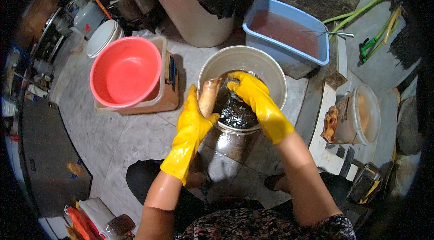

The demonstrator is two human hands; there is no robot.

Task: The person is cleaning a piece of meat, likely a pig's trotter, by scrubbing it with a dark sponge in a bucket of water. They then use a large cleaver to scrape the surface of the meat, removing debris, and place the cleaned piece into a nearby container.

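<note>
My left hand [194, 121], in a wet yellow rubber glove, holds a pale tan piece of animal foot or leg [207, 99] at the near left rim of a round, off-white bucket [268, 58]. The piece stands tilted, its browned, glossy end pointing away from me. Dark, shiny liquid [237, 116] lies in the bucket. Over it, inside the rim, is my right hand [252, 90], gloved the same way. Its thumb and forefinger are curved and apart; the palm is turned down, hiding whatever may be under it.
Left stands a red basin [125, 70] on a plastic tub [159, 101]. A blue tub [288, 58] of reddish liquid, with a metal handle [334, 33] across its rim, stands behind right. Right are a browned animal piece [330, 124], a clear bucket [368, 114] and a green hose [359, 11].
</note>
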